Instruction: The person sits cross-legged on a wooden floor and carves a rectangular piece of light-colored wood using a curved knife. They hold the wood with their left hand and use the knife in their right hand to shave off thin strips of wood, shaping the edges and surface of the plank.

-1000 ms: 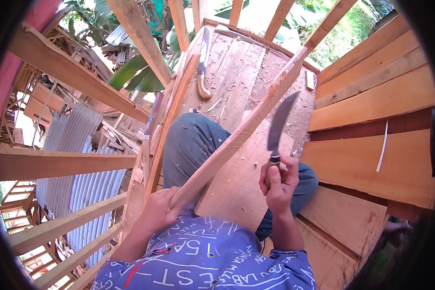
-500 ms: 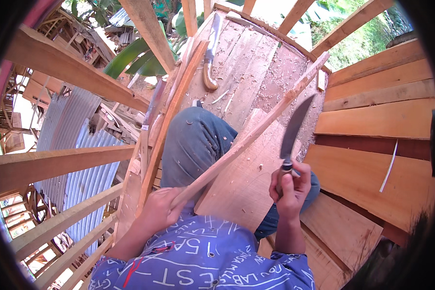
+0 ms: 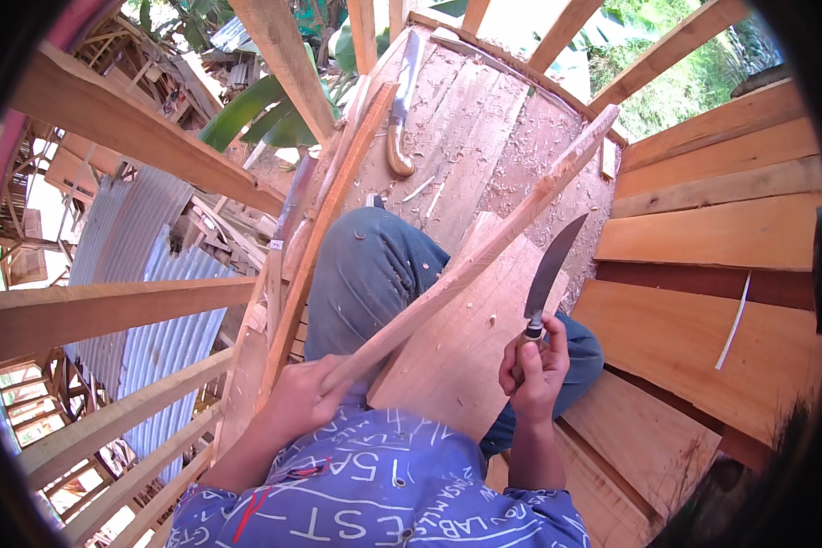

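My left hand [image 3: 300, 395] is closed round the near end of a long wooden stick [image 3: 466, 270], which slants up and away to the far right. Its far end looks roughly whittled. In my right hand [image 3: 536, 365] is a knife [image 3: 548, 274] with a dark curved blade, held upright by its handle to the right of the stick. The blade is apart from the wood. Below the stick a broad wooden board [image 3: 457, 370] lies across my lap between my bent knees.
A machete [image 3: 400, 119] with a wooden handle lies on the shaving-strewn plank floor [image 3: 461, 128]. Slatted wooden rails [image 3: 110, 297] run along the left, with corrugated metal sheets [image 3: 169, 347] beyond. A plank wall [image 3: 703, 320] stands close on the right.
My right hand and the knife have come slightly down and nearer to me. The stick and my left hand have hardly moved.
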The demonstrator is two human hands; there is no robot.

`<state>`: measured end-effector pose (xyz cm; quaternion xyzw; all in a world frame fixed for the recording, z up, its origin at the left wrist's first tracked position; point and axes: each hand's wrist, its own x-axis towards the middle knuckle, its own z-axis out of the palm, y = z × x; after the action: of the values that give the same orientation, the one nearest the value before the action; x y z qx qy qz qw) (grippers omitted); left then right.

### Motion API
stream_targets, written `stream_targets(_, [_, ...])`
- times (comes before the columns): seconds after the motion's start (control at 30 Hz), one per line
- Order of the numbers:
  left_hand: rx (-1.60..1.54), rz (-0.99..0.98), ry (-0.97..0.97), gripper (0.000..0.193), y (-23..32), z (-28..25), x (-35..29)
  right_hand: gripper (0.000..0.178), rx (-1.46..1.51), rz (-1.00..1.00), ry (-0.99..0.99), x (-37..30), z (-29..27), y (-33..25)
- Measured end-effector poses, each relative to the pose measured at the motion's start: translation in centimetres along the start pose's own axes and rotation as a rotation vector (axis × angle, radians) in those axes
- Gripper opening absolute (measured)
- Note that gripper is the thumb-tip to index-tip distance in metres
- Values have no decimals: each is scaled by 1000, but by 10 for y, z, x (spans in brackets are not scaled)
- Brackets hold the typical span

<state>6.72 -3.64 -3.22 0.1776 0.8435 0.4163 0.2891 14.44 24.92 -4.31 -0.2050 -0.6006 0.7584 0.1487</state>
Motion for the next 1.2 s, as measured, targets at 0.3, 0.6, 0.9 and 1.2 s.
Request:
stream_targets(0.3, [-462,-114,-127,45,21,-27,-9,30,77,19,76,-22,-14,15])
stream_targets(0.6, [-836,16,-247,61,101,52,47,44,142,-196,120,-36,-31,8])
stream_targets(0.9, [-901,5,-327,46,117,93,42,41,85,-201,170,-41,-63,-9])
stream_targets(1.2, [-371,654,-411,37,107,35,73,43,296,-155,62,-36,-78,-36])
